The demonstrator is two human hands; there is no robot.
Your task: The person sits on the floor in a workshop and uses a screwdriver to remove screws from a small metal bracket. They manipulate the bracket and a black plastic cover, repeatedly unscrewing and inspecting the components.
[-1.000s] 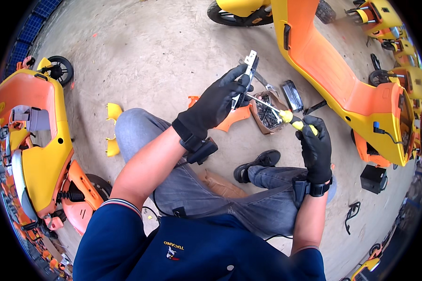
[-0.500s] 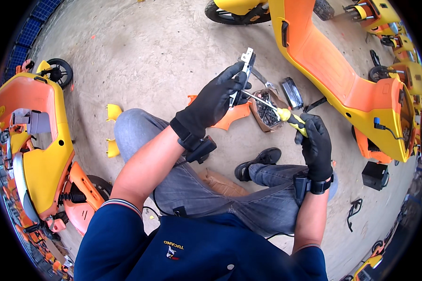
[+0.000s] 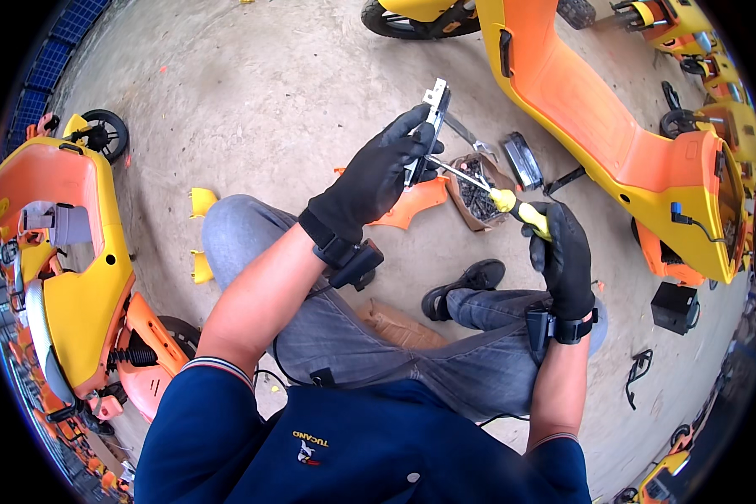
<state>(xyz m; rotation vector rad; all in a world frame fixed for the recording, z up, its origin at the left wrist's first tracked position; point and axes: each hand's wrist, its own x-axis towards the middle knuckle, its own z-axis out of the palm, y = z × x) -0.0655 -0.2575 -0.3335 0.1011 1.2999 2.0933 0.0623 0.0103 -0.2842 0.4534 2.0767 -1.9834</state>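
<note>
Gloved in black, my left hand (image 3: 378, 168) is closed round a narrow silver-and-black metal part (image 3: 434, 102), held upright in front of me. My right hand (image 3: 565, 252), gloved too, grips a screwdriver (image 3: 504, 200) by its yellow-and-black handle. The shaft points left and up, and its tip meets the part beside my left fingers. Whether the tip sits in a screw is too small to tell. Below the shaft, a cardboard box (image 3: 477, 223) full of small screws or hardware rests on the floor.
A yellow-and-orange scooter (image 3: 580, 109) lies at the right, another scooter body (image 3: 76, 277) at the left. Near the box are a wrench (image 3: 476, 143), a black rectangular part (image 3: 522, 160) and an orange panel (image 3: 412, 204). A black box (image 3: 674, 307) sits farther right.
Both hands have shifted slightly left with the metal part and screwdriver. The right hand's fingers have moved a little on the handle; the tip remains at the part.
</note>
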